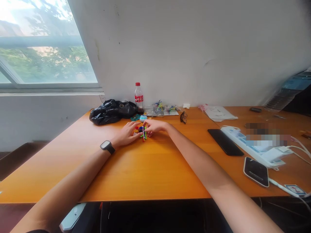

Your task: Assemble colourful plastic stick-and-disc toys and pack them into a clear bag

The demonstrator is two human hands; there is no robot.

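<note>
A small multicoloured plastic piece (144, 133), with white, green, purple and yellow parts, stands or lies on the desk between my hands; its exact kind is too small to make out. My right hand (155, 126) bends over it from the right, index finger and thumb closed on it. My left hand (127, 134) lies low to its left, fingers stretched out and apart, thumb tip close to or touching the piece. Beneath and between the hands sit several small round paint pots (136, 129) in red, yellow and dark colours, partly covered by the fingers. A blue-and-white round tub (143, 118) stands just behind.
At the back are a black plastic bag (110, 111), a cola bottle (138, 98), clear packets of coloured parts (159, 108) and glasses (183, 117). To the right lie a black phone (225, 141), a white power strip (247, 144) and a plugged-in phone (256, 172).
</note>
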